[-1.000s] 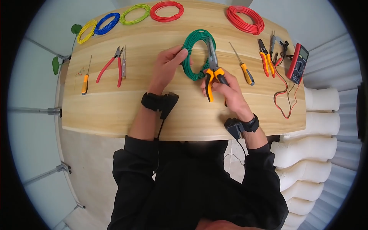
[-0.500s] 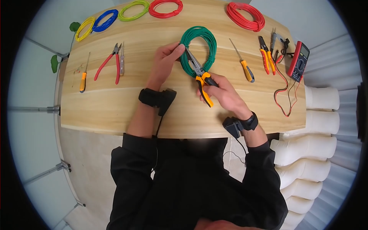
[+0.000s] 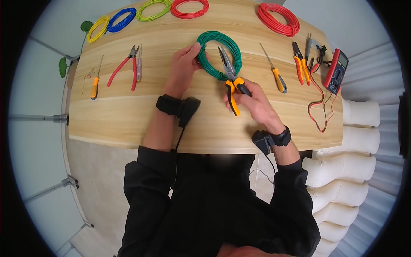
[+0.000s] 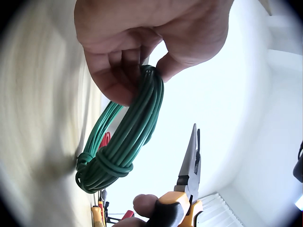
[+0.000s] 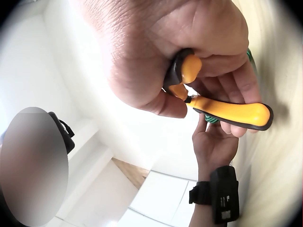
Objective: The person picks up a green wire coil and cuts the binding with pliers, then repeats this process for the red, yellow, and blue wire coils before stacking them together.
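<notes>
My left hand [image 3: 183, 66] holds a coil of green wire [image 3: 235, 48] by its left side, just above the table. In the left wrist view the thumb and curled fingers pinch one end of the coil [image 4: 135, 127], and a wrap of wire binds its lower part. My right hand [image 3: 257, 103] grips needle-nose pliers [image 3: 231, 73] by their yellow-and-black handles. Their tips point away from me and overlap the coil's opening in the head view, standing slightly apart. In the right wrist view one handle [image 5: 236, 112] lies across my fingers.
Yellow, blue, lime and red wire coils [image 3: 190, 16] line the far edge, with a thicker red coil [image 3: 279, 19] farther right. Red-handled cutters [image 3: 134, 70] and screwdrivers [image 3: 95, 88] lie left. On the right are a screwdriver [image 3: 279, 80], wire strippers [image 3: 298, 64] and a multimeter [image 3: 337, 72] with leads.
The pliers' tips swung from the coil's right side to its left beside my left thumb, then back toward the middle of the ring. Both hands keep their holds.
</notes>
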A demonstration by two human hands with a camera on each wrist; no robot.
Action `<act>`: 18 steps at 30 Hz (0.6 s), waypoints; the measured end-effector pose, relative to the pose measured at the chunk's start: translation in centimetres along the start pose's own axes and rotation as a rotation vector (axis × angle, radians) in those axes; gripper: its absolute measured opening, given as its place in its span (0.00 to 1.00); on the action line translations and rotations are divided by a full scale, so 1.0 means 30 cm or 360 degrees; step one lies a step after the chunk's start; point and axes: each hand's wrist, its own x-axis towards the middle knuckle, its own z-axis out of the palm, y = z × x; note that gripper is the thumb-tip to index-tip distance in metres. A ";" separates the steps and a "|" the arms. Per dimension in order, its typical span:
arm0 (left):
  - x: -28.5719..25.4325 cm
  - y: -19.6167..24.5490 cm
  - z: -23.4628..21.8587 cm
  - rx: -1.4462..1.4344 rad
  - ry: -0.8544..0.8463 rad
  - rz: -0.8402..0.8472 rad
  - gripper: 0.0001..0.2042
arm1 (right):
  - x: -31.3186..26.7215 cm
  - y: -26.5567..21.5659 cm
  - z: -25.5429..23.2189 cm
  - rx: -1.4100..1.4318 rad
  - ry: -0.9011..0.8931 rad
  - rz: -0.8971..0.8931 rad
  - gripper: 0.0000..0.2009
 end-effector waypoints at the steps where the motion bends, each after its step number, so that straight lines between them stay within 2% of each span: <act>1: 0.000 -0.001 0.001 -0.0048 0.0012 -0.0016 0.14 | 0.001 0.003 -0.003 -0.0003 -0.0003 0.0000 0.10; 4: 0.001 -0.006 -0.002 -0.0148 0.0034 -0.0020 0.14 | 0.002 0.005 -0.014 0.0054 -0.0043 -0.0002 0.14; 6: 0.005 -0.010 -0.006 -0.0187 0.0060 -0.0022 0.14 | -0.002 -0.018 -0.018 -0.0027 -0.0182 0.0323 0.14; 10: 0.008 -0.010 -0.006 -0.0246 0.0088 -0.0026 0.13 | -0.007 -0.012 -0.002 -0.0097 -0.0252 0.0297 0.15; 12: 0.005 -0.007 -0.002 -0.0243 0.0107 -0.0017 0.13 | -0.009 -0.004 -0.004 0.0105 -0.0174 0.0104 0.14; 16: 0.010 -0.013 -0.007 -0.0257 0.0122 -0.0019 0.12 | -0.001 -0.003 -0.009 0.0125 -0.0123 0.0192 0.14; 18: 0.017 -0.019 -0.024 -0.0209 0.0059 -0.0003 0.12 | 0.002 -0.012 -0.002 -0.0107 -0.0230 0.0274 0.12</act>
